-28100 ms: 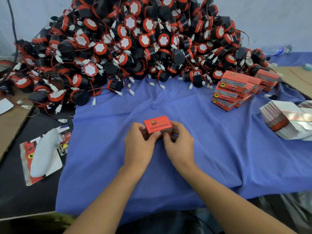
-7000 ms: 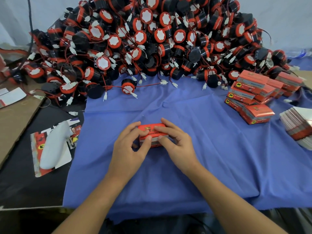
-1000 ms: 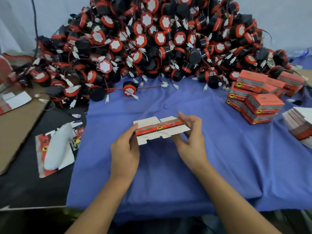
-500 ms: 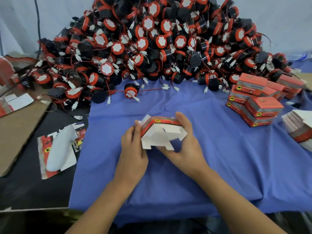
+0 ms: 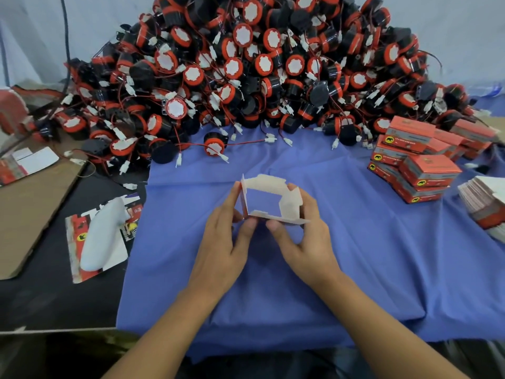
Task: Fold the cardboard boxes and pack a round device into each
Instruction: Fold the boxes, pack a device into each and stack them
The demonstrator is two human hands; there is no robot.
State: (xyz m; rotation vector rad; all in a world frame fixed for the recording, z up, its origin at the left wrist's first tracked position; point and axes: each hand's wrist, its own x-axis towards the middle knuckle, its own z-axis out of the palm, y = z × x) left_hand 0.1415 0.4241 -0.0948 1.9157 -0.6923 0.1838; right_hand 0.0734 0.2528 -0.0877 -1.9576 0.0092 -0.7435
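Both hands hold one small cardboard box [image 5: 289,203] above the blue cloth [image 5: 355,255], spread into an open sleeve with its white inside facing me and its flaps sticking out. My left hand [image 5: 224,242] grips its left wall, thumb on the near edge. My right hand [image 5: 306,239] grips the right wall and near flap. A big heap of round black-and-red devices [image 5: 246,72] with red wires and white plugs fills the back. One device [image 5: 214,144] lies apart at the heap's front edge.
Closed orange boxes [image 5: 426,170] are stacked at the right, with a bundle of flat box blanks [image 5: 483,203] beside them. On the black surface at left lie a white oblong object [image 5: 101,233] on a printed card and brown cardboard sheets [image 5: 32,203].
The flat blank held a second ago has been pushed open into a square sleeve, white inside now facing up. Both hands shifted to its side walls.
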